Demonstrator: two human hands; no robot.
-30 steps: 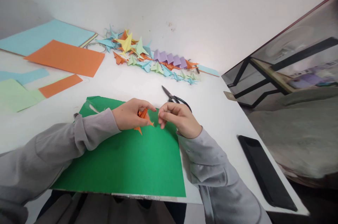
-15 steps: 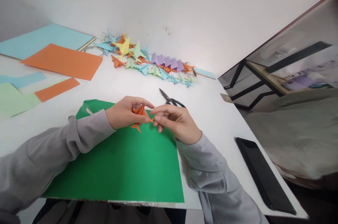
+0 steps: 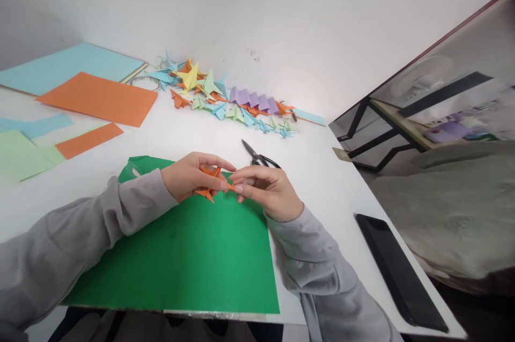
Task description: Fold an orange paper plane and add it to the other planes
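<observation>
Between my hands, above the green sheet [image 3: 181,256], is an orange folded-paper figure [image 3: 206,193] with pointed ends. My left hand [image 3: 193,174] is closed around its body, thumb along the near side, and part of the figure is hidden by the fingers. The thumb and fingers of my right hand [image 3: 267,189] pinch the slim tip on the figure's right side. Just beyond my right hand lie black scissors [image 3: 256,156], their blades pointing away and their handles partly covered by the hand.
Folded paper figures [image 3: 209,84] in several colours line the wall, along with a purple pleated strip [image 3: 253,100]. Orange paper [image 3: 100,97], a blue sheet [image 3: 76,65] and cut pieces lie at left. A black flat object [image 3: 398,269] rests near the table's right edge.
My right fingers have closed onto the figure's right tip, which stuck out beside them before. The figure has tilted slightly in my left hand. The whole view has shifted a little.
</observation>
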